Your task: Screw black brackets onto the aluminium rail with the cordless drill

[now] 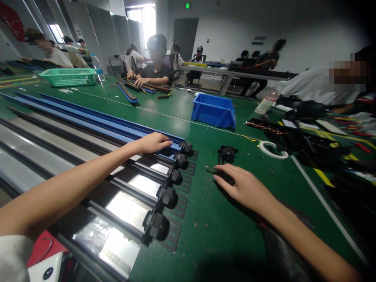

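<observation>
My left hand (152, 142) lies flat, fingers stretched, on the end of a long blue rail (96, 121). Several rails run side by side to the left, each ending in a black round end cap (169, 196). My right hand (241, 186) rests palm down on the green table, fingers together over a small dark part (226, 178); a thin metal tool (210, 169) sticks out by the fingertips. Whether the fingers grip it is hidden. A black part (226, 153) lies just beyond.
A blue bin (214, 111) stands behind the black part. A white tape ring (272, 150) and a heap of black parts (311, 145) lie at right. A green basket (69, 76) sits far left. Several people work at the tables around.
</observation>
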The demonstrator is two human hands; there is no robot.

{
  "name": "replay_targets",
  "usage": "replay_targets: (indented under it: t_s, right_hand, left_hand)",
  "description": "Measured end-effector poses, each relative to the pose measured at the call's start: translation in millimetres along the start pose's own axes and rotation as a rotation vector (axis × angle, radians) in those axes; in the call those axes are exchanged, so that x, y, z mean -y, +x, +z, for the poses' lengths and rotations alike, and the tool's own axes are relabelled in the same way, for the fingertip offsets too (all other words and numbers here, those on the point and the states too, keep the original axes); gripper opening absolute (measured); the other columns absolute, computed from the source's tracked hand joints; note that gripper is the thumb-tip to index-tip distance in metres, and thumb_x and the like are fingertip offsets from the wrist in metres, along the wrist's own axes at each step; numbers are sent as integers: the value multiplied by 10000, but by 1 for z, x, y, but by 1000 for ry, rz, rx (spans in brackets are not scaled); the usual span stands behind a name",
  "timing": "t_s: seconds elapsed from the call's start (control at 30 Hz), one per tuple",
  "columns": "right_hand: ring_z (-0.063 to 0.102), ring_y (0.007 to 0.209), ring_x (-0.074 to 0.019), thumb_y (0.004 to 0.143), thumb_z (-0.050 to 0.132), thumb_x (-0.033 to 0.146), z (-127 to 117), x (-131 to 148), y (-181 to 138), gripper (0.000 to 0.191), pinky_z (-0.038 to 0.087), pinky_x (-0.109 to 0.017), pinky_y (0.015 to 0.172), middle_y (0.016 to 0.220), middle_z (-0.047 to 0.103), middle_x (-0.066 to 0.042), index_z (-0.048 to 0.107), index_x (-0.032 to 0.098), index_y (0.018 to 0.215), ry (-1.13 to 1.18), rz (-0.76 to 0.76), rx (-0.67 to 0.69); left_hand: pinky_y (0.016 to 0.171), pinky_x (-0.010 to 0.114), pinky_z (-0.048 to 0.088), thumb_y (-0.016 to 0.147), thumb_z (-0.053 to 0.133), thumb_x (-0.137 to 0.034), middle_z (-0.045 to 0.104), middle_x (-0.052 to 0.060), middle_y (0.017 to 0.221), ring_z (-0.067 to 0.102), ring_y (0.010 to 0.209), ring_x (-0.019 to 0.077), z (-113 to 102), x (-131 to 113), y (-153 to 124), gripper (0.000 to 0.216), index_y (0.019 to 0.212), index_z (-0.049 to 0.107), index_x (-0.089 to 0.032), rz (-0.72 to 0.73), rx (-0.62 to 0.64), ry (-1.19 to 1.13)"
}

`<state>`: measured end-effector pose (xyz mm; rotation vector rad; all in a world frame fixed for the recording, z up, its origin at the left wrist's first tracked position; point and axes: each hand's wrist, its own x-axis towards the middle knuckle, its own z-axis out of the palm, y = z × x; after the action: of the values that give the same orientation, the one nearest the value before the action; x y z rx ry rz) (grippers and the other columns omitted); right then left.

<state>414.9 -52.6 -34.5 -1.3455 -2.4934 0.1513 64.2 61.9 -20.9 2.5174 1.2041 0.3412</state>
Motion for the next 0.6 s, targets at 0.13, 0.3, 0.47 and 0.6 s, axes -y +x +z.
replay_targets:
  t_s: [0.13,0.3,0.47,0.6]
  right_hand:
    - [663,1031,-245,981,488,379,0,0,0,294,539,-407,909,1143,691,-76,627,219,1186,-2,2,24]
    - [672,993,-244,980,488,367,0,0,0,280,545,-399,882,1102,699,-81,640,219,1163,-6,-24,2]
    - [674,986,-242,980,487,357,-1,1,0,270,548,-392,875,1102,700,-77,645,222,1151,-9,-18,12]
    - [669,993,-242,980,487,358,-2,2,1,276,543,-396,884,1106,697,-76,641,222,1165,-14,-12,19]
  left_hand:
    - [618,267,334,970,389,-511,637,56,724,521,628,145,0,0,0,503,831,677,-124,-3,-3,-2]
    - [616,268,338,970,385,-515,645,60,734,526,627,148,1,1,0,514,840,683,-117,12,-12,0]
    - [634,265,358,969,382,-528,658,67,754,549,647,157,2,4,0,524,857,690,-120,7,-9,-2]
    - [634,265,358,966,388,-536,661,67,760,549,646,158,2,5,0,523,866,693,-124,0,-16,3]
